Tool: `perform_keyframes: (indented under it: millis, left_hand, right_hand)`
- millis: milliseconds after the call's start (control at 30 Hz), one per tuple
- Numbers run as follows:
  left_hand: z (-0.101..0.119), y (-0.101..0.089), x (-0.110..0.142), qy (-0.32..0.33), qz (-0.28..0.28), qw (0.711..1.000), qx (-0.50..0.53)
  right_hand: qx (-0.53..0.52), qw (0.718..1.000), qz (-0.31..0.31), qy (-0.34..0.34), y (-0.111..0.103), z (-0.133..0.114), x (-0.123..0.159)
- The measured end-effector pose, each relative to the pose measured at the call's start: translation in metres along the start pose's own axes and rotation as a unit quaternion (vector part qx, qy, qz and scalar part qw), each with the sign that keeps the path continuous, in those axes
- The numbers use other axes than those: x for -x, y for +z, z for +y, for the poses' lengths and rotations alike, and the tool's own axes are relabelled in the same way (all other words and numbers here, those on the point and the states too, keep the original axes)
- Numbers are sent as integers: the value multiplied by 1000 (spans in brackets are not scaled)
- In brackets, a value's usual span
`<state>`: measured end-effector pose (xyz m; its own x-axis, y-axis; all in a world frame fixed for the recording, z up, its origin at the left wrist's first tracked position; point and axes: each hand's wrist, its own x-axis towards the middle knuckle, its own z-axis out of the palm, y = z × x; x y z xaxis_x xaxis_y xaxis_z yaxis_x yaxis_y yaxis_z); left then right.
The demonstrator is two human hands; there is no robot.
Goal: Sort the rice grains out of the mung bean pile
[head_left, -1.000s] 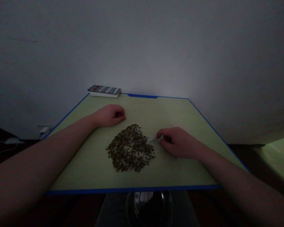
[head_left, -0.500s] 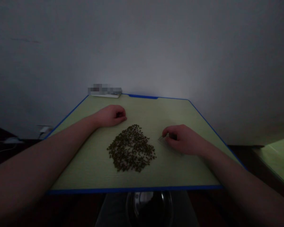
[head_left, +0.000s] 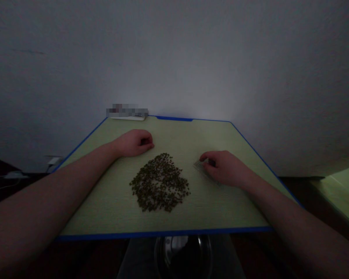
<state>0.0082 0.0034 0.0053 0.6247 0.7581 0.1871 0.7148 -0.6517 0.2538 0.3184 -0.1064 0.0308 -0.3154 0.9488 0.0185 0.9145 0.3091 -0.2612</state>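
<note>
A loose pile of small greenish-brown grains (head_left: 151, 178), maybe seeds or dried pods, is spread over the middle of the table. Beyond its upper left edge, my left hand (head_left: 135, 143) rests on the tabletop with curled fingers, thumb against fingertip, and nothing visible in it. To the right of the pile, my right hand (head_left: 221, 167) pinches a clear plastic bag (head_left: 198, 164) that lies nearly flat. Most of that bag is hidden beneath the hand, and its contents, if any, cannot be made out.
The pale table (head_left: 110, 213) has a blue rim and stands against a grey wall. A white box-like object (head_left: 128, 116), partly blurred out, sits at its far left corner. Below the near edge, a shiny metal bowl (head_left: 159, 255) rests on my lap. Cables and a plug (head_left: 54, 160) are at left.
My right hand has shifted slightly up and tilted over the plastic bag. My left hand and the pile stay in place; the whole view drifts a little.
</note>
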Motion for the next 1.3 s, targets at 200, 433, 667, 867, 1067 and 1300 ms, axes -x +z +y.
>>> perform_keyframes:
  millis: [200, 433, 667, 867, 1067, 1300]
  left_hand:
    - [1, 0, 0, -2, 2, 1000, 3]
    - [0, 0, 0, -7, -3, 1000, -2]
    - [0, 0, 0, -1, 3, 1000, -3]
    - [-1, 1, 0, 3, 6, 1000, -1]
    - [-2, 1, 0, 3, 1, 1000, -3]
    - [1, 0, 0, -1, 3, 1000, -8]
  right_hand:
    - [-27, 999, -21, -38, -2, 2, 3]
    - [-55, 989, -47, -126, 5, -15, 5]
    - [-43, 992, -17, -119, 11, -29, 4]
    - [-11, 998, -3, -55, 6, -24, 4]
    - [13, 1000, -7, -5, -2, -7, 3]
    - [-33, 997, -29, -60, 2, -16, 3]
